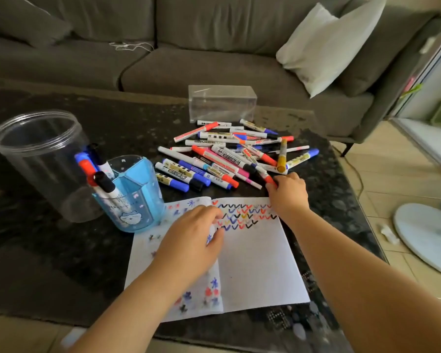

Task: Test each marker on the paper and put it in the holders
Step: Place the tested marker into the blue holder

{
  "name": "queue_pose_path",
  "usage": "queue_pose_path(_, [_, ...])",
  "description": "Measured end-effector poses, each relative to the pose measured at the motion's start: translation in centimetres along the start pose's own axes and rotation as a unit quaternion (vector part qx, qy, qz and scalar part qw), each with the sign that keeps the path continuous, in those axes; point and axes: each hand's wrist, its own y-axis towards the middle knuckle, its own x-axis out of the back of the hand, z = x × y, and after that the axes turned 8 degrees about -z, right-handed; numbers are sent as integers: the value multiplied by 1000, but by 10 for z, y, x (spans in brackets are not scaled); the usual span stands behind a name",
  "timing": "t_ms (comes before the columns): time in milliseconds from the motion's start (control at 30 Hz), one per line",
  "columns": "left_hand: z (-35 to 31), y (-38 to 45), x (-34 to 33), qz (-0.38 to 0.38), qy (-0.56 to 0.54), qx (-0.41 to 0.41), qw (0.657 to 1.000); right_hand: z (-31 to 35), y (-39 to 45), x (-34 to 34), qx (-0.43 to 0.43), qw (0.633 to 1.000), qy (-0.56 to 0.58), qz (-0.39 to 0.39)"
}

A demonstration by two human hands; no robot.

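Note:
An open notebook of white paper (pixel 255 263) lies on the dark table, with rows of coloured check marks across its top. My left hand (pixel 192 240) rests on the fold, fingers bent over the curled left page. Beyond the notebook's top right corner, my right hand (pixel 287 191) grips a red-capped marker (pixel 266 176) at the near edge of the marker pile (pixel 229 154). A blue divided holder (pixel 135 194) left of the notebook holds several markers (pixel 99 174). Behind it stands a tall clear jar (pixel 38 159).
A clear rectangular box (pixel 222 103) stands behind the pile at the table's far edge. A grey sofa (pixel 214 59) with a white cushion (pixel 329 44) runs along the back. On the floor at right sits a white round fan base (pixel 428 238).

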Motion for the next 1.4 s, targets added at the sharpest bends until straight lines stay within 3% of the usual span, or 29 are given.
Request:
queue_pose_path(167, [9, -15, 7, 1, -36, 30, 999, -7, -6, 14, -29, 996, 70, -34])
queue_pose_path(333, [5, -28, 19, -8, -91, 62, 994, -29, -56, 70, -24, 976, 194, -96])
queue_pose_path(467, [-18, -36, 27, -17, -125, 62, 990, -35, -109, 110, 34, 948, 296, -113])
queue_pose_path(567, [-42, -41, 35, -10, -164, 67, 984, -28, -141, 125, 25, 922, 385, 15])
queue_pose_path(667, [-64, -48, 45, 35, -231, 116, 965, -11, -177, 138, -28, 825, 533, 187])
queue_pose_path(733, [-72, -57, 49, 85, -312, 172, 931, 1, -198, 143, -54, 769, 581, 260])
queue_pose_path(867, [-78, -77, 58, 156, -550, 245, 783, 19, -226, 144, -143, 640, 667, 352])
queue_pose_path(967, [-76, -89, 67, 144, -630, 261, 717, 26, -236, 147, -161, 558, 701, 413])
queue_pose_path(1033, [-73, -93, 70, 108, -662, 283, 686, 27, -241, 148, -153, 534, 710, 432])
queue_pose_path(1100, [-71, -96, 72, 83, -665, 293, 682, 27, -244, 147, -130, 567, 692, 427])
queue_pose_path(1167, [-72, -97, 71, 61, -645, 302, 699, 30, -248, 145, -103, 630, 660, 396])
queue_pose_path(1200, [-73, -96, 71, 51, -636, 309, 705, 31, -248, 144, -86, 671, 637, 369])
queue_pose_path(1300, [-75, -94, 68, 12, -605, 334, 722, 31, -250, 137, 45, 850, 471, 231])
queue_pose_path(1333, [-76, -94, 67, 1, -599, 346, 722, 31, -250, 135, 86, 887, 414, 187])
queue_pose_path(1400, [-79, -93, 62, -19, -590, 365, 720, 30, -250, 130, 123, 918, 354, 131])
